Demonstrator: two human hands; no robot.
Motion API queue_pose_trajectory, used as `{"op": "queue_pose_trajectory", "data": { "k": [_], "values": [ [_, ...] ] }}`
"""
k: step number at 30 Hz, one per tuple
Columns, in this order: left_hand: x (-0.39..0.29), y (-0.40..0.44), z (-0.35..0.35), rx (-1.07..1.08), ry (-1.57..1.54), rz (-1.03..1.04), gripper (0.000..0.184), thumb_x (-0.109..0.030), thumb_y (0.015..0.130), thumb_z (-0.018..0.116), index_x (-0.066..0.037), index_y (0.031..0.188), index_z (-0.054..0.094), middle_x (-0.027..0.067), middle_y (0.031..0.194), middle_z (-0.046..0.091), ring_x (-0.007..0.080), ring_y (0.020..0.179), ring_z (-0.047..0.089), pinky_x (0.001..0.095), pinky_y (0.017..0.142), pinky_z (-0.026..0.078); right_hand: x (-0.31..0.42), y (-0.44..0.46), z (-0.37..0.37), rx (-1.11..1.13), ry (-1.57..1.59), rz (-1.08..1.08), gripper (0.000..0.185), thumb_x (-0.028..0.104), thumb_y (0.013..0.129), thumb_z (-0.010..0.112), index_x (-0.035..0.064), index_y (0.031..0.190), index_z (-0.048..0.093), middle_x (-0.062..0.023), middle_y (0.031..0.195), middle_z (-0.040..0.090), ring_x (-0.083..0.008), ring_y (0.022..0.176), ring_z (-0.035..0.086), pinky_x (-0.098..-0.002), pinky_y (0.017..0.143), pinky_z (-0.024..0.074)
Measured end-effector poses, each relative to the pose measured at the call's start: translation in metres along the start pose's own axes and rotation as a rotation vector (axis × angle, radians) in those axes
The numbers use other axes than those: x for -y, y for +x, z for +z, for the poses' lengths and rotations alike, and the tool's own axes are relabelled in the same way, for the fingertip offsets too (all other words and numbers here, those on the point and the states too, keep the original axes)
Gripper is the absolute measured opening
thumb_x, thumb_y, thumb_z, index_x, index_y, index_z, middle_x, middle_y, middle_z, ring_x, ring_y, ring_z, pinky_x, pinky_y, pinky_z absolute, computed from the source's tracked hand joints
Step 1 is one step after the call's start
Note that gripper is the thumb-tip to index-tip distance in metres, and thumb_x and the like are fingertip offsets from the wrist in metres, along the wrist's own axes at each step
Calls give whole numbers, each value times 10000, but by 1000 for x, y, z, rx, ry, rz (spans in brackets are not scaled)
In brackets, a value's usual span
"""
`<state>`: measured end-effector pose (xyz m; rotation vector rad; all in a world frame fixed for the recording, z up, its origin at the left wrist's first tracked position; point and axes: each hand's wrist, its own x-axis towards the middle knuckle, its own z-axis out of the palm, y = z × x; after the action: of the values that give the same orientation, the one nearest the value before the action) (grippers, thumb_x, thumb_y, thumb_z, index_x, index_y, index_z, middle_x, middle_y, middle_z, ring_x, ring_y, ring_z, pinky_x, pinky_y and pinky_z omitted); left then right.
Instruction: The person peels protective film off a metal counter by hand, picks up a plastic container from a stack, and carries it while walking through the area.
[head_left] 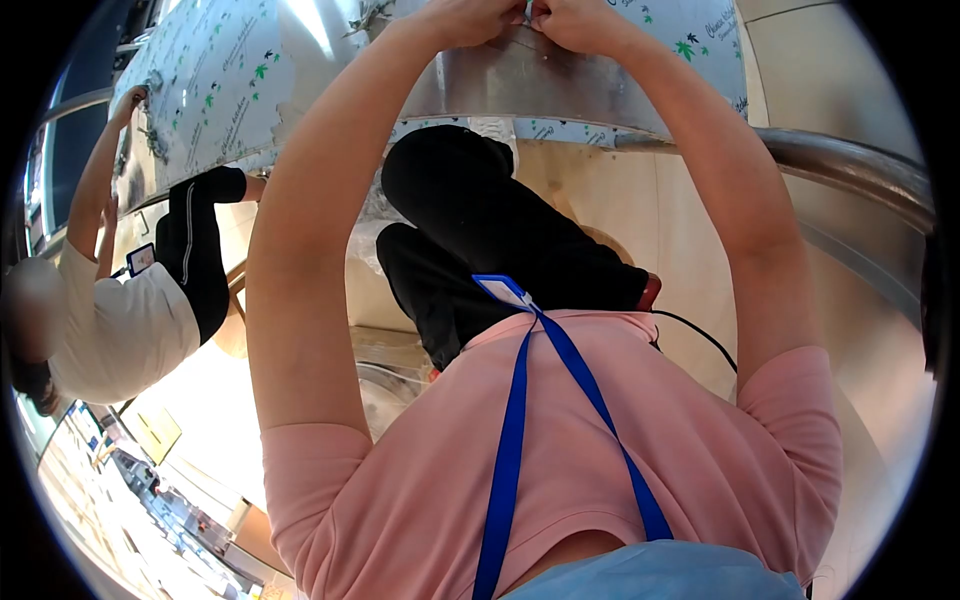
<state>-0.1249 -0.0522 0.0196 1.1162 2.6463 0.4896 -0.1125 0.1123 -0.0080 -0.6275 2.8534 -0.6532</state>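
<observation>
At the top edge of the view, both my hands meet over the near side of a worktable. My left hand [474, 20] is closed, its fingertips bent inward. Facing it, my right hand [577, 24] is closed too, with thumb and finger pinched. Something small and pale may be between the fingertips, too small to name. Below them lies a bare, shiny metal part of the tabletop [470, 88]. Around it the table is covered in light blue printed film [225, 85] with green leaves and lettering. The frame's edge cuts off part of both hands.
A co-worker [130, 325] in a pale shirt sits at the left, one hand at the table's far-left side. A curved metal rail [850, 165] runs at the right. My badge [500, 290] hangs at my lap on a blue lanyard [510, 450]. A black cable [705, 335] trails beside me.
</observation>
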Motion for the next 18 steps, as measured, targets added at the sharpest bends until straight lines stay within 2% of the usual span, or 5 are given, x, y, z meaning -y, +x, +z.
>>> {"op": "queue_pose_trajectory", "data": {
  "k": [5,8,11,14,18],
  "values": [
    [6,2,4,-29,19,-2,134,-110,744,505,-45,800,608,198,758,589,370,755,562,435,648,445,-1,0,-4,45,54,42,212,220,719,540,37,730,646,-219,745,597,-379,713,584,-429,645,464],
    [7,2,5,-63,2,2,136,-122,752,512,-44,808,610,196,769,589,369,763,559,433,661,446,-11,4,1,26,47,-39,228,228,721,548,28,775,643,-227,770,599,-377,731,586,-422,657,466],
    [21,6,8,-162,-225,119,141,-130,757,519,-38,811,611,192,797,595,363,786,563,427,679,449,-2,-5,-25,96,220,79,254,237,726,559,10,813,633,-235,803,602,-378,758,586,-417,670,470],
    [2,3,-8,-18,-208,49,138,-124,741,532,-33,806,613,184,820,609,352,803,572,424,688,455,11,-7,-34,229,28,-12,287,258,730,575,-4,837,626,-243,831,601,-376,790,586,-414,683,476],
    [-1,8,-5,50,-1,71,142,-108,711,534,-41,803,620,181,816,617,353,791,580,421,679,464,1,0,-10,119,-101,-12,260,248,724,567,-1,763,631,-236,794,604,-384,755,588,-421,670,479]
  ]
}}
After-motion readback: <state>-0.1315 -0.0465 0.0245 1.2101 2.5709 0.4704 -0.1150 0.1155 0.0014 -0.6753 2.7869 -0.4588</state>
